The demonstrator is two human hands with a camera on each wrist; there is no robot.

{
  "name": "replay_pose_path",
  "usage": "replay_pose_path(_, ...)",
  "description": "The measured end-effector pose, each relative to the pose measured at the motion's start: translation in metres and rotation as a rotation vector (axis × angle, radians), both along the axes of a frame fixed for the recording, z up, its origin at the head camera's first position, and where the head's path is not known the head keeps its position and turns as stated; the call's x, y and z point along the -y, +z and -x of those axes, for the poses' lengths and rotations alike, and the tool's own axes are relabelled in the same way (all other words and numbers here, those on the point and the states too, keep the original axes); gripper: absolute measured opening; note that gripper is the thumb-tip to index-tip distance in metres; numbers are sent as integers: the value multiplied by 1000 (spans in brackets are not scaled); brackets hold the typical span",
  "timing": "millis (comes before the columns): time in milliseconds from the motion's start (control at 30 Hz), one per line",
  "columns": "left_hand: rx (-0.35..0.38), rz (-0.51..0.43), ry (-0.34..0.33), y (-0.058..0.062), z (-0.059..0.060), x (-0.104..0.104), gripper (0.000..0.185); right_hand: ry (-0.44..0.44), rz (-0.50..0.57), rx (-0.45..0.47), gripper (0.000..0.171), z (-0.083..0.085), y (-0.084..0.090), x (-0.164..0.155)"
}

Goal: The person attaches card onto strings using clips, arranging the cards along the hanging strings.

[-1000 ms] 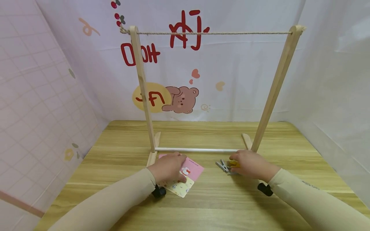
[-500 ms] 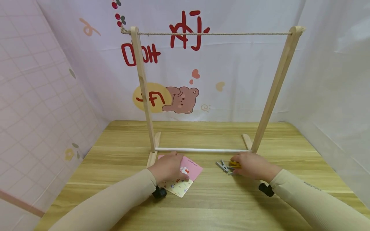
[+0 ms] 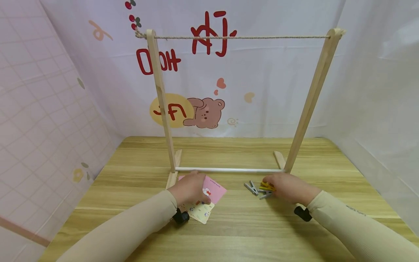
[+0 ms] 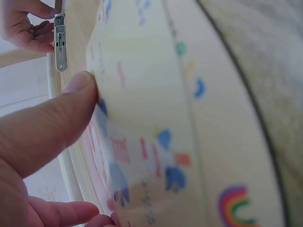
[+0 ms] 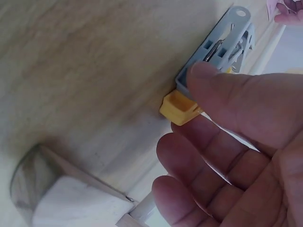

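My left hand (image 3: 189, 189) holds printed cards over the wood-patterned table, one pink with a white rabbit (image 3: 215, 190) and cream ones (image 3: 203, 214) below it. In the left wrist view the thumb presses the edge of a cream card (image 4: 142, 85) with small colourful prints; the fingers behind are mostly hidden. My right hand (image 3: 288, 187) pinches at clothespins: its thumb lies on a grey clothespin (image 5: 215, 49), and its index finger is by a yellow clothespin (image 5: 179, 108). Another grey clothespin (image 3: 251, 188) lies just left of them.
A wooden frame stands behind the hands, with a left post (image 3: 161, 98), a right post (image 3: 311, 102) and a white bar (image 3: 229, 170) low between them. A thin rope (image 3: 242, 37) spans the top. White printed cloth (image 3: 278, 72) hangs behind.
My right hand has shifted slightly right, and a grey clothespin beside the yellow one has turned and shows more. The cards have slid slightly left with my left hand.
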State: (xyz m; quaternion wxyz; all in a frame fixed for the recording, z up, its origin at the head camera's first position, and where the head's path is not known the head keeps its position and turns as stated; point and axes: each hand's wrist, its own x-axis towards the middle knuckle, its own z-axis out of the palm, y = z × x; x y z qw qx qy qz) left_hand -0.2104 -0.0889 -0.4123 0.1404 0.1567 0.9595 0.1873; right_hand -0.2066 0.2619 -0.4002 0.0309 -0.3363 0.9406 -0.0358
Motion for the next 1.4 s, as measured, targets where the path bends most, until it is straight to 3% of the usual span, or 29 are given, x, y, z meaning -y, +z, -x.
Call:
replay_pose_path(333,-3,42,69,2,-4,1,72,-1,5,-4,31,0,-1,-1)
replay_pose_path(533,-4,58,67,3,-1,2,66,67,38,-51,29,0,-1,-3)
replay_pose_path(700,27,41,89,1,3,4,79,60,56,-49,19,0,-1,-2)
replay_pose_path(1067,63,-62,104,2,7,8,93,22,38,-17,19,1,0,-3)
replay_pose_path(1167,57,-84,107,2,8,10,90,25,34,-26,19,1,-2,-3)
replay_pose_path(1400,27,-163,108,5,12,14,62,1,42,-10,20,1,-2,-4)
